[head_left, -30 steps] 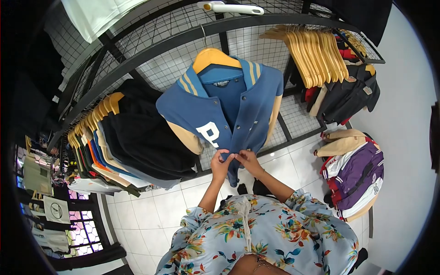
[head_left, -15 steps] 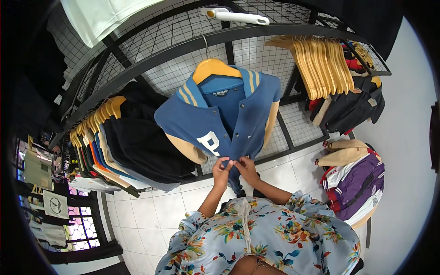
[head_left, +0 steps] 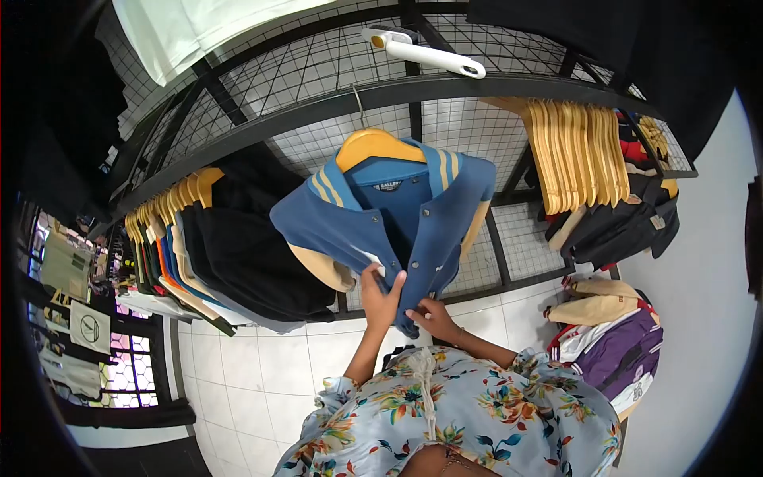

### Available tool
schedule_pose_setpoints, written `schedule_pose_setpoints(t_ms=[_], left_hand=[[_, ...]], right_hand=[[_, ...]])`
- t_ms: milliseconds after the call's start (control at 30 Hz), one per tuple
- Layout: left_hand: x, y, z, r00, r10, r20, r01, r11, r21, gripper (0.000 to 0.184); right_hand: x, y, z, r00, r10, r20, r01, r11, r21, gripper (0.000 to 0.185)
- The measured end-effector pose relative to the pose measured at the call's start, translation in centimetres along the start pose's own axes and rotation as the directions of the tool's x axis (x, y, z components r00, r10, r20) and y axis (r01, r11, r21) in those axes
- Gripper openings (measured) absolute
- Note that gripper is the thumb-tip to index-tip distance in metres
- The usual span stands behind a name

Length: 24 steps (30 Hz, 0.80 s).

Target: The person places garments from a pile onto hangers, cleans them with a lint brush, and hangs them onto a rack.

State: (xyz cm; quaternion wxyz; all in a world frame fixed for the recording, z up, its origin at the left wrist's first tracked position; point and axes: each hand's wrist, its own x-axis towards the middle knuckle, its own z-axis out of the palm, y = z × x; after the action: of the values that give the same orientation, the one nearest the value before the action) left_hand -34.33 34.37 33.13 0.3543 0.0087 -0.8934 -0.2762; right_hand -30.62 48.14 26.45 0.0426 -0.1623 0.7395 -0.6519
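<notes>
A blue varsity jacket with cream sleeves and striped collar hangs on a wooden hanger in front of me. Its snap front is parted at the chest. My left hand rests against the lower front, thumb spread from the fingers, covering most of a white letter patch. Lower down and to the right, my right hand pinches the front edge near the hem. Part of the fabric there is hidden by my fingers.
Dark clothes hang on a packed rail at left. Bare wooden hangers hang at right, above a black jacket. A purple jacket is by the right wall. A white handheld device lies on the black rack top.
My left hand has let the front edge go and opened over the letter patch. My right hand has shifted down the edge, apart from the left. The view has tilted upward.
</notes>
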Motion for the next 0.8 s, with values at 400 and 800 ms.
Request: schedule_pose_setpoints(t_ms=[400, 800], left_hand=[[-2.7, 2.1, 4.0, 0.569, -0.643, 0.512, 0.757, 0.166, -0.632, 0.036], [-1.4, 3.5, 2.7, 0.957, -0.282, 0.074, 0.291, 0.914, -0.283, 0.030]], right_hand=[[6.0, -8.2, -4.2, 0.892, -0.239, -0.383, 0.163, 0.961, -0.222, 0.035], [8.1, -5.5, -7.2, 0.943, -0.208, -0.261, 0.099, 0.921, -0.377, 0.018]])
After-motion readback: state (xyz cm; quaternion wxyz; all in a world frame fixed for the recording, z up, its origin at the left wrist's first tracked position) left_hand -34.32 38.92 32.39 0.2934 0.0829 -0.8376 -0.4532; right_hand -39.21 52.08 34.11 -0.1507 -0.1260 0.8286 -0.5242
